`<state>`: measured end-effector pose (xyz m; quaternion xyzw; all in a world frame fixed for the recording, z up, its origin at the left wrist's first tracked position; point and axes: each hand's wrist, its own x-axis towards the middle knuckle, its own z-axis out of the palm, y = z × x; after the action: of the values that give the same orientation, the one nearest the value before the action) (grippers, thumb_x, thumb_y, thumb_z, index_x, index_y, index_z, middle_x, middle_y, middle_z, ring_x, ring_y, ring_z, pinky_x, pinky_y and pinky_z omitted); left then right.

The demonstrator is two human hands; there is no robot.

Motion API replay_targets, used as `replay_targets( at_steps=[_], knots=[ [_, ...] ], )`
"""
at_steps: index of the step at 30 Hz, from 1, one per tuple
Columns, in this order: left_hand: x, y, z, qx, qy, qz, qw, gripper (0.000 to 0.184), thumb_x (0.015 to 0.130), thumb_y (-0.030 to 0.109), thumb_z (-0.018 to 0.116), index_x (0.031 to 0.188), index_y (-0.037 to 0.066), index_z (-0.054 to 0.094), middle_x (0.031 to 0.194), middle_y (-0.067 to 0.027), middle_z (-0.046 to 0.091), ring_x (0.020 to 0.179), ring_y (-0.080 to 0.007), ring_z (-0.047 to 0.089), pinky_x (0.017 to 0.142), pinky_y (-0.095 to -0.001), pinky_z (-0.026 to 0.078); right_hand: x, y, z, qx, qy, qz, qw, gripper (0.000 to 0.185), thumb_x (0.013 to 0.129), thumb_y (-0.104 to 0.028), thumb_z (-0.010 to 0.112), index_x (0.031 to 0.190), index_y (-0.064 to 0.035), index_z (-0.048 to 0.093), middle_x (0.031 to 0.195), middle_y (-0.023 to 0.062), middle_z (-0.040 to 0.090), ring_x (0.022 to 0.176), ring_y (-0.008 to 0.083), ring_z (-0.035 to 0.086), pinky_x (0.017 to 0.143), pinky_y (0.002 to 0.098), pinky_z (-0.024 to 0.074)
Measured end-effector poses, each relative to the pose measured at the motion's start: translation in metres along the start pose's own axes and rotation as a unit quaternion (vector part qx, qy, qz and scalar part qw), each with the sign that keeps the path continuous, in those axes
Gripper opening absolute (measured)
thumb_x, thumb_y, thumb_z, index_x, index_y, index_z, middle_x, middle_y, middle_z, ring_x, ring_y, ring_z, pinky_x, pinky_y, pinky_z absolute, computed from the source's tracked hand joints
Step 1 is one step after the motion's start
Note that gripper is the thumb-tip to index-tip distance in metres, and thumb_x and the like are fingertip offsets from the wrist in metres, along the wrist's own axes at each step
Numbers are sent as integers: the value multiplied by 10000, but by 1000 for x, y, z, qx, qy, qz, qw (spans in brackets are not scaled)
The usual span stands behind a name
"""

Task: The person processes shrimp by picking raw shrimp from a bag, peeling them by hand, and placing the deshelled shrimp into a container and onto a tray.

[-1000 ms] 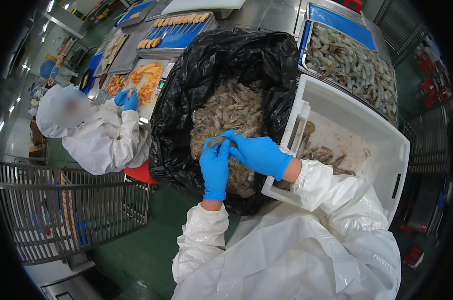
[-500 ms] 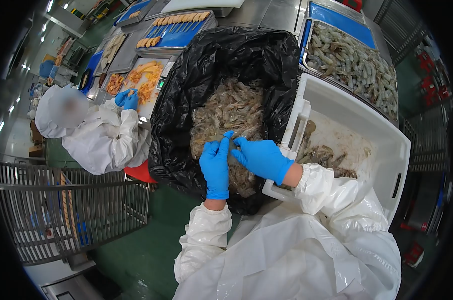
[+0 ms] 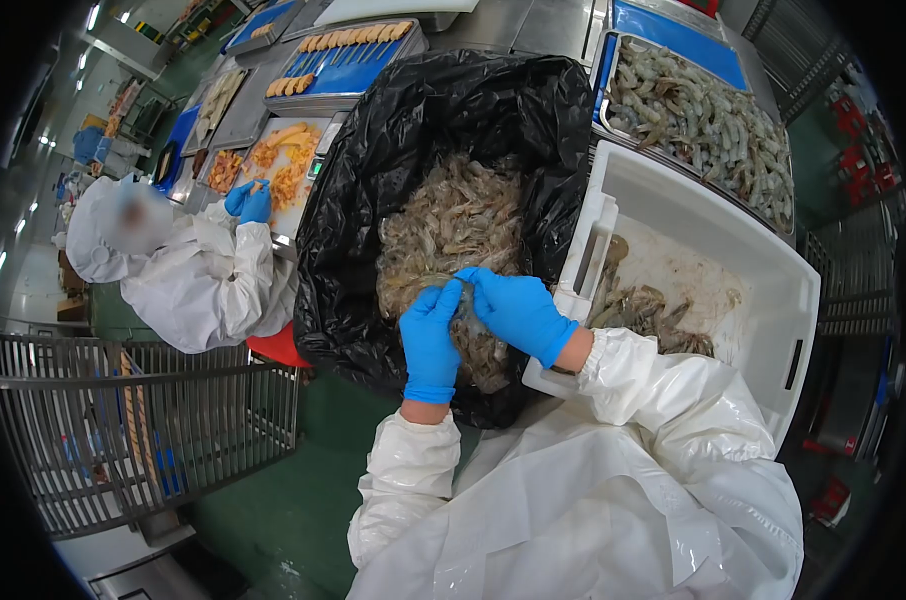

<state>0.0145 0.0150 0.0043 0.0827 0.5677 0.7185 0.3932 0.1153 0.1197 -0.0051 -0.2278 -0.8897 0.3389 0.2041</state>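
Observation:
My left hand (image 3: 431,343), in a blue glove, is closed over a heap of shrimp shells (image 3: 451,218) inside a black bag (image 3: 345,232). My right hand (image 3: 522,313), also gloved in blue, is pinched and its fingertips meet those of my left hand. Something small and greyish, probably a shrimp, shows at the fingertips, but it is too small to make out surely. To the right, a white bin (image 3: 748,262) holds several whole shrimp (image 3: 645,308).
A tray of grey shrimp (image 3: 703,128) stands at the upper right. On the left, a co-worker (image 3: 208,275) in white handles orange pieces (image 3: 289,160). Behind are skewers on a blue tray (image 3: 358,62). A metal rack (image 3: 143,430) stands at the lower left.
My hands parted slightly half a second ago and their fingertips have come together again. The greyish shrimp seen in my left fingers a second ago is now mostly hidden. The view has shifted slightly.

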Motion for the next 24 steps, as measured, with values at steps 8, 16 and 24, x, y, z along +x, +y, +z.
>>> replay_targets(
  at_steps=[8, 16, 24],
  knots=[
    [7, -2, -11, -22, -20, -19, 999, 132, 870, 119, 631, 929, 1, 636, 859, -59, 656, 748, -141, 627, 678, -270, 510, 11, 8, -23, 211, -140, 91, 963, 251, 920, -247, 509, 1127, -125, 581, 674, 92, 624, 571, 272, 621, 525, 356, 491],
    [-3, 6, 11, 279, 87, 130, 947, 174, 873, 135, 656, 813, -26, 628, 730, -40, 629, 657, -65, 538, 617, -237, 465, 19, -11, -16, -139, -52, -127, 981, 257, 859, -268, 589, 789, -32, 515, 592, 111, 575, 543, 284, 603, 495, 376, 483],
    [-10, 14, 13, 163, 43, 78, 983, 167, 869, 126, 660, 811, -26, 625, 734, -64, 648, 602, -113, 588, 586, -239, 470, 13, 16, -6, -3, -62, -75, 995, 220, 871, -287, 572, 854, -68, 557, 640, 143, 601, 578, 277, 626, 503, 384, 491]
  ],
)
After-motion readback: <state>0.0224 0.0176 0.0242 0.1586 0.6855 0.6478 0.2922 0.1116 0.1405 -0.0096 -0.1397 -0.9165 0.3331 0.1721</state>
